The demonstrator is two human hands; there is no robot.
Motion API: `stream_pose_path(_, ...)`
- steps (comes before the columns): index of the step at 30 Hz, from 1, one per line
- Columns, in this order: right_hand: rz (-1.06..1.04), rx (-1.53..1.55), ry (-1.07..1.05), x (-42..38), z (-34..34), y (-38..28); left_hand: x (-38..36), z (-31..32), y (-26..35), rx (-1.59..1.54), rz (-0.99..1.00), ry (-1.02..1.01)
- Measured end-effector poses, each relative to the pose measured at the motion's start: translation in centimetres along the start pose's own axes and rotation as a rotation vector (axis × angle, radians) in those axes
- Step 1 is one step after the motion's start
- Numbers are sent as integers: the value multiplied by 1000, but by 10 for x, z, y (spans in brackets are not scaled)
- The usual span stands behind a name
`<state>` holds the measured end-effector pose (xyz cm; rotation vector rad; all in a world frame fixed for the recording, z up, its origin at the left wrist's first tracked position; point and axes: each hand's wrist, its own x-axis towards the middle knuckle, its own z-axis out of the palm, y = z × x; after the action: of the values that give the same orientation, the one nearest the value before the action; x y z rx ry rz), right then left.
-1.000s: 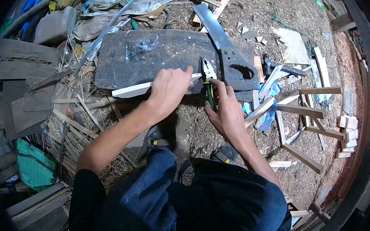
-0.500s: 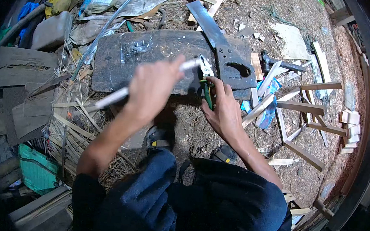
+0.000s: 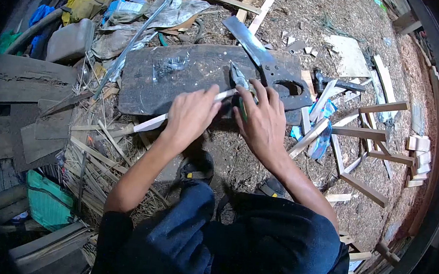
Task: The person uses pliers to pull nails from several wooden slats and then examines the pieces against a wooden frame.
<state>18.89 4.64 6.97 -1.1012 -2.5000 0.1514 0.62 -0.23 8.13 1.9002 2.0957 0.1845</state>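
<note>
My left hand (image 3: pixel 193 115) is closed around a thin pale stick (image 3: pixel 152 123), which slants across the front edge of a dark wooden board. The stick's upper end meets the fingertips of my right hand (image 3: pixel 263 117). That hand is curled over green-handled pliers (image 3: pixel 238 76); their metal jaws point away over the board, and most of the handles are hidden under my fingers. Just right of the pliers lies a handsaw (image 3: pixel 273 71) with a dark handle, its blade reaching past the board's far edge.
The worn board (image 3: pixel 146 87) stands low before my knees. A hammer (image 3: pixel 337 83), wood offcuts and a slatted wooden frame (image 3: pixel 359 131) lie at right. To the left are thin split sticks (image 3: pixel 106 172), a green plastic piece (image 3: pixel 49 201) and a grey jerrycan (image 3: pixel 71 40). Shavings cover the ground.
My left hand, blurred before, now shows sharply, with the stick drawn nearer. The pliers' jaws have shifted away and left on the board, and my right fingers now cover more of the handles.
</note>
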Motion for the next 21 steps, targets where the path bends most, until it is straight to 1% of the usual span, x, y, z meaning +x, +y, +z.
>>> stream_pose_path(1, 42, 61, 45, 5, 1, -2, -1, 0, -2, -12, 112, 33)
stream_pose_path(2, 40, 63, 46, 6, 2, 0, -2, -1, -3, -23, 226, 65)
stream_pose_path(3, 29, 144, 2, 7, 3, 5, 0, -4, -3, -19, 255, 24)
stream_pose_path(4, 16, 225, -43, 8, 3, 7, 2, -6, -6, -17, 253, 25)
stream_pose_path(5, 42, 263, -92, 8, 0, 8, 3, -9, -9, -42, 282, 36)
stream_pose_path(6, 39, 264, -92, 8, -4, 8, 4, -11, -12, -68, 313, 46)
stream_pose_path(8, 77, 352, -124, 7, -8, 9, 3, -16, -14, -98, 301, 61)
stream_pose_path(9, 75, 353, -125, 7, -8, 10, 2, -19, -13, -124, 260, 36)
stream_pose_path(10, 84, 350, -99, 8, -7, 10, 1, -20, -13, -151, 220, 10)
stream_pose_path(11, 95, 346, -73, 9, -6, 11, -1, -17, -13, -150, 219, 7)
stream_pose_path(13, 87, 344, -37, 11, -2, 17, -3, -9, -12, -290, 113, -28)
stream_pose_path(14, 78, 343, -2, 12, -1, 19, -3, -7, -13, -289, 114, -28)
stream_pose_path(16, 88, 350, 2, 15, -2, 17, -2, -4, -15, -501, 86, -183)
stream_pose_path(17, 67, 348, 8, 16, 0, 17, -2, -3, -16, -500, 85, -182)
stream_pose_path(19, 44, 349, 14, 17, 2, 15, -3, -3, -17, -770, -104, -344)
stream_pose_path(21, 89, 366, -9, 18, 1, 9, -2, -5, -19, -773, -126, -361)
